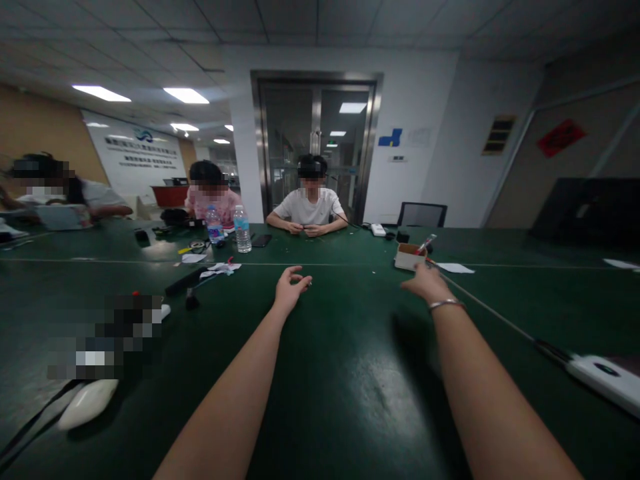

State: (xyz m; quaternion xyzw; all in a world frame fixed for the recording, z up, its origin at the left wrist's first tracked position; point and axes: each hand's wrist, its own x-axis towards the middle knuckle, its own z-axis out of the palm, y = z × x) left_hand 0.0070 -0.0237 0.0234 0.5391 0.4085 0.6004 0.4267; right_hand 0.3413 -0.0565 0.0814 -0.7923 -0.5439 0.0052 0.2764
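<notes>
My left hand [291, 290] is held over the green table [345, 320], its thumb and fingers curled towards each other. At its fingertips is a tiny shiny speck, too small to name. My right hand [429, 285], with a silver bracelet [447, 303] at the wrist, hovers at the near side of a small open cardboard box [407, 259]. Its thumb points left, apart from the fingers, and nothing shows in its grasp. A clear and red pen-like stick [427, 244] leans out of the box.
A white power strip [607, 380] trails a grey cable [490, 310] on the right. Two water bottles [243, 230], a phone [262, 241] and paper scraps [220, 269] are left of centre. Across the table sits a person in white [310, 207]; others sit further left.
</notes>
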